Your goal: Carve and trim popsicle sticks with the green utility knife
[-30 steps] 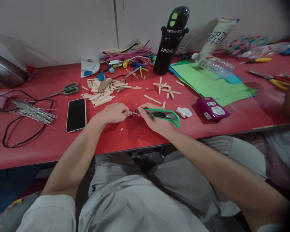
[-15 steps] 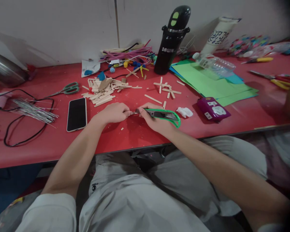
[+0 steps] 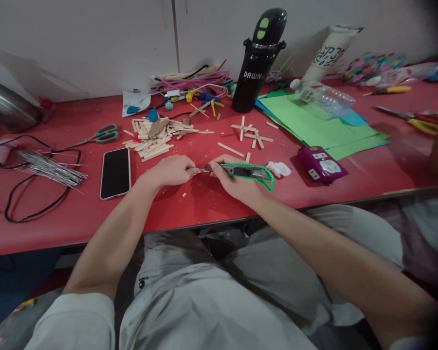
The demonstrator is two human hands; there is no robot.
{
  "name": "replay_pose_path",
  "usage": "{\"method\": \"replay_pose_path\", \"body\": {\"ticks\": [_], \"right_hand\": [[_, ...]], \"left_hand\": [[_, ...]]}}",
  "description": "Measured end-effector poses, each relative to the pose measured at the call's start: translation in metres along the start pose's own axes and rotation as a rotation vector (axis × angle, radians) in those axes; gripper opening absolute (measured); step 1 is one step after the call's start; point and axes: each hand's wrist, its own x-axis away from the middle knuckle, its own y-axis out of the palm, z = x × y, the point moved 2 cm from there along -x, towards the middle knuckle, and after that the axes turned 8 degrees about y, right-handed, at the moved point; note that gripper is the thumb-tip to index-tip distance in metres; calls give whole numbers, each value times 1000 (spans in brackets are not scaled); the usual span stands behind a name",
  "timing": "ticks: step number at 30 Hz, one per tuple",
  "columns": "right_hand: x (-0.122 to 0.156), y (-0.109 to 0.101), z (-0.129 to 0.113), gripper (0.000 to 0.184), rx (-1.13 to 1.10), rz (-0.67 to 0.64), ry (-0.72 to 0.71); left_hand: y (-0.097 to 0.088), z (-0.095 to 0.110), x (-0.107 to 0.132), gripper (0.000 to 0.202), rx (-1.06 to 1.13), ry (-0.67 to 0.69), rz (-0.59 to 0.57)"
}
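In my right hand (image 3: 233, 182) is a green and black utility knife (image 3: 248, 171), its handle pointing right and its blade end toward my left hand. My left hand (image 3: 175, 171) is closed, thumb and finger pinching a small piece of wooden craft stick (image 3: 201, 171) just at the blade. Most of that piece is hidden by the fingers. Behind my hands lies a heap of wooden craft sticks (image 3: 156, 141). Some sticks joined in crossed shapes (image 3: 254, 136) rest to the right, near a loose stick (image 3: 230, 149).
A phone (image 3: 115, 174), scissors (image 3: 104, 134) and thin wires (image 3: 53, 167) lie left on the red table (image 3: 190, 211). To the right are white fluff (image 3: 278, 169), a purple socket adapter (image 3: 321, 165), green paper (image 3: 314, 121) and pliers (image 3: 412, 119). A black bottle (image 3: 255, 73) stands behind.
The knife handle has shifted very slightly to the right and tilted a little. Both hands stay in nearly the same place, with their grips unchanged.
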Motion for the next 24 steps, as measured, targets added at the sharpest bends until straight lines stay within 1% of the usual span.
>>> {"method": "replay_pose_path", "body": {"ticks": [7, 11, 21, 24], "right_hand": [[-1, 0, 3, 27, 3, -4, -20], [-1, 0, 1, 27, 25, -1, 3], [2, -2, -10, 25, 82, -2, 27], [3, -3, -13, 25, 123, 6, 4]], "left_hand": [[0, 0, 0, 37, -24, 8, -13], [0, 1, 1, 37, -36, 2, -14], [0, 2, 0, 36, -39, -6, -7], [0, 2, 1, 37, -42, -2, -6]]}}
